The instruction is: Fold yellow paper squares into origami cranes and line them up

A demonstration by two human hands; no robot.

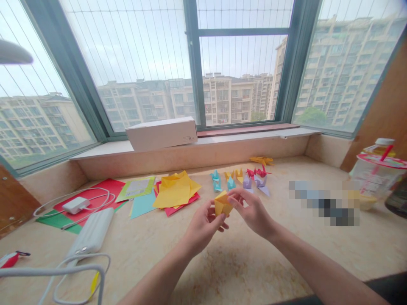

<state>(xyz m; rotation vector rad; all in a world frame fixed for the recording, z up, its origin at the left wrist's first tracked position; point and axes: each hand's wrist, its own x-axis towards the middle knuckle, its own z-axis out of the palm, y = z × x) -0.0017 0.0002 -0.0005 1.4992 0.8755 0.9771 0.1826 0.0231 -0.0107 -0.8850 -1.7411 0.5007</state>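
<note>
A small piece of folded yellow origami paper (222,205) is held up above the counter between both hands. My left hand (209,218) grips its left side and lower edge, with the thumb across the front. At its upper right, my right hand (249,207) pinches the paper between thumb and fingers. Just beyond the hands stand folded paper cranes: blue ones (231,183), purple ones (261,182), yellow ones (238,173) and red ones (261,171). Left of my hands lies a pile of yellow paper sheets (174,191) with red sheets under it.
Red paper (103,190), green paper (54,220) and a light blue sheet (144,206) lie left. A white charger (76,205), power strip (95,231) and cables are nearby. A white box (162,134) rests on the sill. A plastic cup (373,178) stands right.
</note>
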